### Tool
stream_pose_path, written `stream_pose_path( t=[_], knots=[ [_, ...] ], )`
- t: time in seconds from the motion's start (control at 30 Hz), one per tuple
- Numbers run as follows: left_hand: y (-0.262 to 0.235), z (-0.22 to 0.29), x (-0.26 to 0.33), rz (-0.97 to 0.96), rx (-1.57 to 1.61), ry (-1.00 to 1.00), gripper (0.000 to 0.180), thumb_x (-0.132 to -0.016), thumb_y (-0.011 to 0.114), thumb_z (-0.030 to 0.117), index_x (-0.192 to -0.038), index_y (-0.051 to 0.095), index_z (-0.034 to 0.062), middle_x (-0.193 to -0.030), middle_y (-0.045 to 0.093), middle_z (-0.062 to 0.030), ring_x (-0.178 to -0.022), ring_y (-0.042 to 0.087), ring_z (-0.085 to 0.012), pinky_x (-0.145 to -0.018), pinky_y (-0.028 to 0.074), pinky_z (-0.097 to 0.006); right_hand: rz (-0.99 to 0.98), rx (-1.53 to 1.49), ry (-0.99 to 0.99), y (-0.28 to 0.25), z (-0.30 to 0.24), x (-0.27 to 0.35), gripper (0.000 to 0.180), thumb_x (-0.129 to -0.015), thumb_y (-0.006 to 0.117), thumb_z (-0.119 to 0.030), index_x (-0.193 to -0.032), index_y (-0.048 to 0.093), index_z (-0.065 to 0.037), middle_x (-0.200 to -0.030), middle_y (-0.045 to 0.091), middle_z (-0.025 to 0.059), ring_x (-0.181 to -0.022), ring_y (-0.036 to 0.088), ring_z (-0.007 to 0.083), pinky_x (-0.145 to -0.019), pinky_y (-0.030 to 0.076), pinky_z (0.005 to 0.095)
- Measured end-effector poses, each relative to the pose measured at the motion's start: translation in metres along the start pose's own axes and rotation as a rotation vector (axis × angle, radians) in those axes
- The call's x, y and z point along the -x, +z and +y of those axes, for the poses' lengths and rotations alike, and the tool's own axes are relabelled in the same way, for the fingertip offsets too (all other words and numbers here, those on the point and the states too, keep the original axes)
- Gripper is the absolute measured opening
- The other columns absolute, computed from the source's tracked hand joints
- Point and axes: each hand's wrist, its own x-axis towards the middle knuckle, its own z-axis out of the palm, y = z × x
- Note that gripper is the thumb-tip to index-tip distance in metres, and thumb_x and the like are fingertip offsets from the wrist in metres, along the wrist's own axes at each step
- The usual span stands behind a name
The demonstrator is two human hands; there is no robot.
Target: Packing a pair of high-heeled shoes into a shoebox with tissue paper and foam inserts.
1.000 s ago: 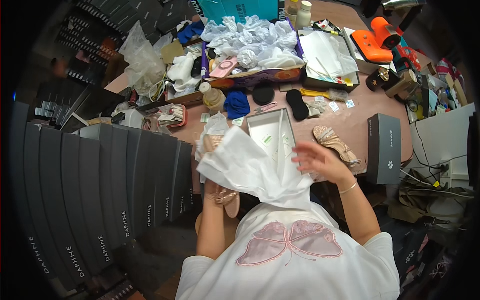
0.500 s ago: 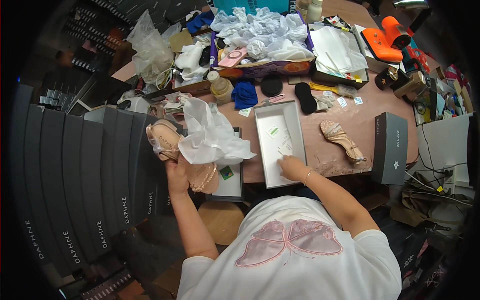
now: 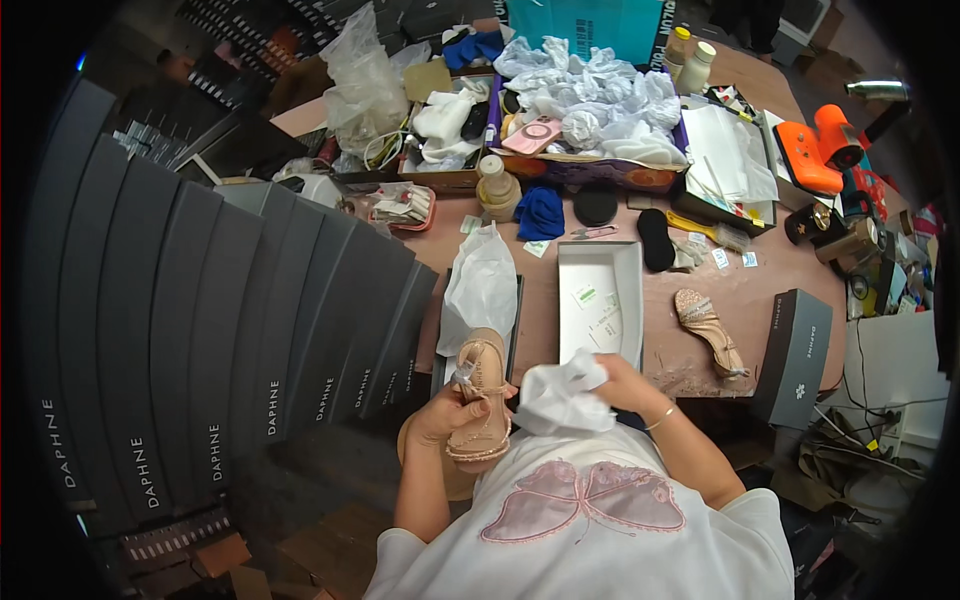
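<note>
Prob. unwrapping step: L hand [image 3: 437, 416] has fingers clamped on beige sandal [image 3: 486, 374], lower ctr, R hand [image 3: 628, 384] fingers closed round white tissue [image 3: 553, 398] just right of it; next move likely needs R release, L steady.

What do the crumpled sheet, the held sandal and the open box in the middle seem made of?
Sheet: probably tissue paper, matt white, thin; it creases and bunches softly.
Sandal: perhaps synthetic leather, judging by its smooth beige insole; real leather can't be ruled out.
Box: likely cardboard, smooth white inside, with thin, straight walls.
</note>
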Motion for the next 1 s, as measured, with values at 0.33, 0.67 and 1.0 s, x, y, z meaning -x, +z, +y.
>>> stream_pose_path(
  t=[0.33,0.67,1.0],
  knots=[
    [-0.079,-0.013,-0.059,0.516,-0.735,0.229,0.046,-0.085,0.067,0.022,-0.122,0.053,-0.0021,-0.128,0.048,-0.0190,-0.122,0.045,-0.0285,-0.102,0.037,-0.037,0.669,0.153,-0.064,-0.072,-0.013,0.006,0.025,-0.084,0.063,-0.005,-0.108,0.060,0.001,-0.095,0.067,0.0090,-0.087,0.062,0.0177,-0.079,0.048,0.0299],
    [-0.111,-0.042,-0.132,0.314,-1.222,-0.035,0.041,-0.085,0.061,0.039,-0.102,0.067,0.0024,-0.111,0.056,-0.0238,-0.106,0.053,-0.0395,-0.091,0.042,-0.043,0.279,0.989,0.143,-0.003,0.115,-0.039,0.042,-0.070,0.065,-0.002,-0.111,0.056,-0.004,-0.106,0.057,0.0219,-0.096,0.057,0.0422,-0.081,0.049,0.0459],
    [-0.093,0.012,-0.079,0.413,-0.376,0.200,0.040,-0.092,0.061,0.038,-0.094,0.064,-0.0014,-0.086,0.061,-0.0001,-0.077,0.054,-0.0078,-0.069,0.047,-0.025,0.980,0.391,-0.226,-0.081,-0.004,-0.016,0.028,-0.076,0.065,-0.005,-0.102,0.058,0.000,-0.095,0.062,0.0163,-0.090,0.062,0.0301,-0.079,0.048,0.0348]
  ],
)
